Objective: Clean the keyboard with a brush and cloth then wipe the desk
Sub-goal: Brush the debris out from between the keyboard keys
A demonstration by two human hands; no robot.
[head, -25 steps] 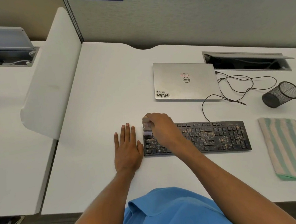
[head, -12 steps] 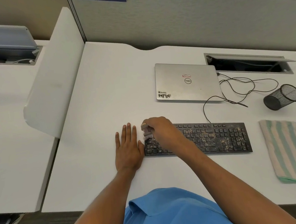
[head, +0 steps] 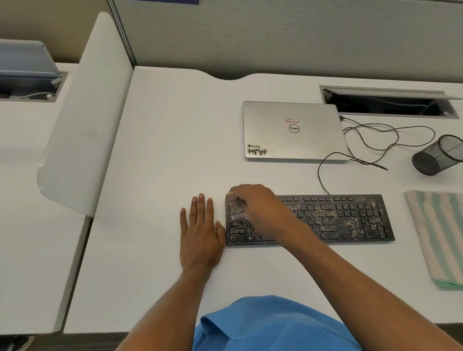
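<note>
Keyboard [head: 343, 218], crumb-speckled, lies on the white desk [head: 165, 153] near its front edge, striped cloth [head: 451, 240] well apart to its right. Left hand [head: 200, 233] lies flat, fingers straight, against the keyboard's left end; right hand [head: 256, 207] grips the brush [head: 237, 210] over the leftmost keys. Short strokes along the rows should lift grit best. A second ago the brush sat nearer the back row.

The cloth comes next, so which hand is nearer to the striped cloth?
Right. The right hand grips the brush over the left end of the keyboard, left of the striped cloth. The left hand lies flat on the desk beyond that end, farther away.
</note>
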